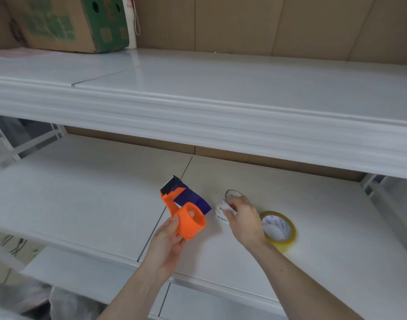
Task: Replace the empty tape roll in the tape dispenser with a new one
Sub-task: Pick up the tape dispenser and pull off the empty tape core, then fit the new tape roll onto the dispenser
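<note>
My left hand (169, 239) holds the orange and dark blue tape dispenser (186, 211) by its orange drum, just above the white middle shelf (82, 192). Its cutter end points up and away from me. Just right of it, my right hand (244, 218) grips the empty white cardboard core (222, 210), which has printed lettering on it. The core is apart from the dispenser. A full roll of yellowish clear tape (282, 230) lies flat on the shelf right of my right hand, partly hidden by my wrist.
The upper white shelf (198, 112) overhangs the work area close above. A brown and green cardboard box (66, 24) stands on it at the far left. Brown cardboard panels line the back. A lower shelf edge (198, 296) runs below my arms.
</note>
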